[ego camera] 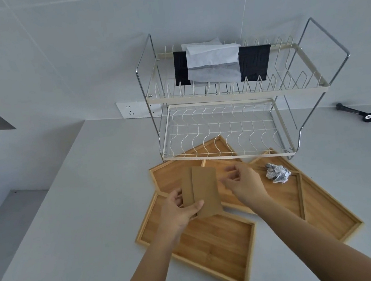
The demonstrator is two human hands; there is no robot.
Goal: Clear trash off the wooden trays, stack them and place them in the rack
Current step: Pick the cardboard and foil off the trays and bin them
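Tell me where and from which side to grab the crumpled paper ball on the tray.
Pinch the crumpled paper ball across its middle, coming from above with the right hand, which hovers open just beside it. It sits loose on the right-hand wooden tray, with raised rims nearby and the rack behind it, so a sideways approach looks awkward. The left hand holds the brown cardboard.
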